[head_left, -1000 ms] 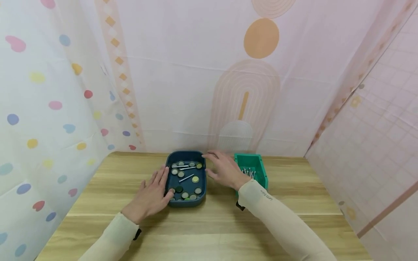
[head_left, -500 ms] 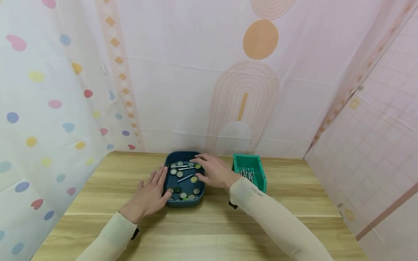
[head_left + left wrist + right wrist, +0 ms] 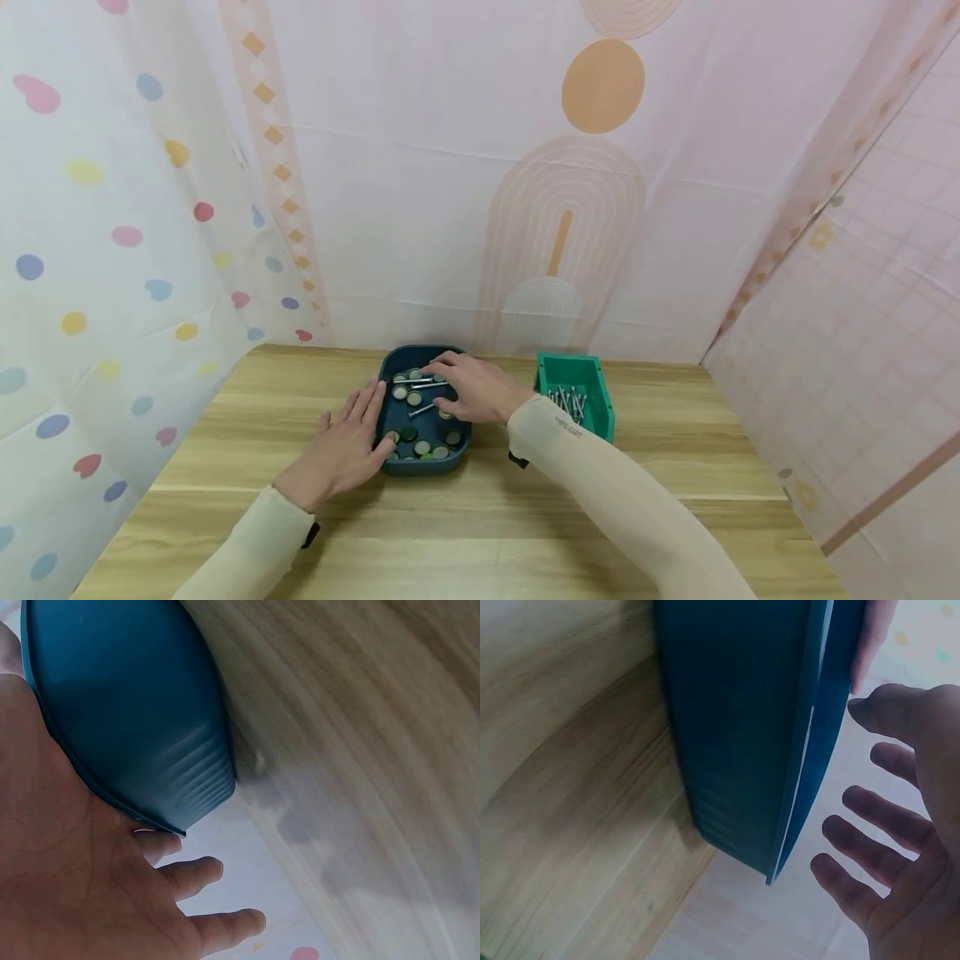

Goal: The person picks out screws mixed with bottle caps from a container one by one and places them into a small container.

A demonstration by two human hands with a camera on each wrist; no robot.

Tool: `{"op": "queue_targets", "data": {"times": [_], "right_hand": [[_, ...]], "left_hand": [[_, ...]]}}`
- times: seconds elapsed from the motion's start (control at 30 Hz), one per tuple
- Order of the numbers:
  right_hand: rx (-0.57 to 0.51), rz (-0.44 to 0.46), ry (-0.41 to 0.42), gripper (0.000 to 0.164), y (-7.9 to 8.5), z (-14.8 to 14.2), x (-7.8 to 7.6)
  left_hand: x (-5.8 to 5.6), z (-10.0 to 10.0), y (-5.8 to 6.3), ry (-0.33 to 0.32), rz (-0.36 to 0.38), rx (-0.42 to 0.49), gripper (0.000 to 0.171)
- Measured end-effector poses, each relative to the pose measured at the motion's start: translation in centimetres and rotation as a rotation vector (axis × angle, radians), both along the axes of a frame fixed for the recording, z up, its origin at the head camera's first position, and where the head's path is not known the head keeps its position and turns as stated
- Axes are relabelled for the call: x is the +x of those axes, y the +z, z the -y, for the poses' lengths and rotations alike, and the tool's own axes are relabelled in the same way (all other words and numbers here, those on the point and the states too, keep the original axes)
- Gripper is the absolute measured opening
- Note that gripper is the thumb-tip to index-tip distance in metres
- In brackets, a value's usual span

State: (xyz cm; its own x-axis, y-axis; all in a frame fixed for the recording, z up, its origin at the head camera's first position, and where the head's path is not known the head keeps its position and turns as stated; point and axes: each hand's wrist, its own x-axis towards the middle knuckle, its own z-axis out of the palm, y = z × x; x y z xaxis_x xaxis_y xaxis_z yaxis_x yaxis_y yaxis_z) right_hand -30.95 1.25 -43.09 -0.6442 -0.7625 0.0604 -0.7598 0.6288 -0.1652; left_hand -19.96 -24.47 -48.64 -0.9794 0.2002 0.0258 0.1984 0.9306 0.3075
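Note:
A dark blue tray (image 3: 422, 468) on the table holds several round bottle caps (image 3: 414, 399) and a few metal screws (image 3: 422, 409). My left hand (image 3: 345, 450) rests against its left rim, fingers extended along the side and thumb over the near left edge. In the left wrist view, the palm lies by the tray's outer wall (image 3: 135, 712). Over the right half of the tray hovers my right hand (image 3: 480, 390), fingers spread and loosely bent above the contents, holding nothing. The right wrist view has its fingers (image 3: 885, 817) apart, beyond the tray's rim (image 3: 799, 772).
To the right stands a green bin (image 3: 597, 392) with several screws (image 3: 567, 402) inside, partly behind the right forearm. The wooden table (image 3: 435, 542) meets patterned curtains (image 3: 390, 208) at the back and sides.
My right hand has moved left from the tray's right edge to over its inside, uncovering more of the green bin. The left hand has stayed at the rim.

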Motion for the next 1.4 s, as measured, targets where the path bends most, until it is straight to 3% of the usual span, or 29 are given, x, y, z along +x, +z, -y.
{"op": "queue_targets", "data": {"times": [0.4,0.7,1.03,1.4], "right_hand": [[0.094,0.016,0.064,0.055,-0.9,2.5,-0.5],[0.223,0.081,0.096,0.051,-0.6,5.1,-0.7],[0.283,0.108,0.102,0.046,-0.3,6.8,-0.6],[0.309,0.066,0.104,0.022,-1.1,7.2,-0.8]], "left_hand": [[0.6,0.2,0.0,0.004,-0.002,-0.004,0.088],[0.8,0.6,0.0,0.004,-0.001,0.004,0.088],[1.0,0.4,0.0,0.003,-0.007,0.012,0.086],[1.0,0.3,0.0,0.002,-0.011,0.016,0.085]]}}
